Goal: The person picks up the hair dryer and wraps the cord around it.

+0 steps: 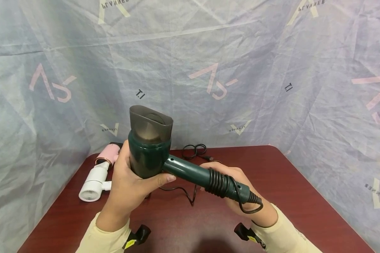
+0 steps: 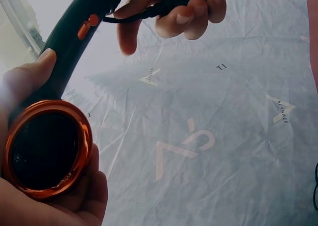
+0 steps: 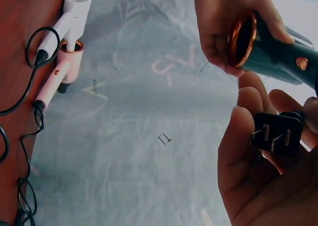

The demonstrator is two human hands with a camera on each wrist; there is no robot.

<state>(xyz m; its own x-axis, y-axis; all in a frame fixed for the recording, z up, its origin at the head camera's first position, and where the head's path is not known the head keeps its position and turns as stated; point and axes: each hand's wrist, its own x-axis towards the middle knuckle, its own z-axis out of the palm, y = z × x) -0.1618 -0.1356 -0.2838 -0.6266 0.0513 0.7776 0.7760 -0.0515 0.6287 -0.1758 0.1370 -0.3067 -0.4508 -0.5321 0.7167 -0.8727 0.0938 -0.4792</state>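
Note:
A dark green hair dryer (image 1: 147,160) with a smoky nozzle (image 1: 150,128) is held above the table, nozzle up. My left hand (image 1: 126,188) grips its barrel, thumb along the base of the handle. The left wrist view shows the copper ring (image 2: 88,141) round the dark rear end and an orange switch (image 2: 87,27) on the handle. A black cord (image 1: 217,183) is wound in several turns near the handle's end. Behind that end, my right hand (image 1: 239,175) curls its fingers round the black two-pin plug (image 3: 276,132).
On the left of the dark red table (image 1: 272,182) lie a white hair dryer (image 1: 93,182) and a pink hair dryer (image 1: 107,154). Another black cord (image 1: 194,151) lies looped near the back edge. A printed grey cloth (image 1: 190,70) hangs behind and on both sides.

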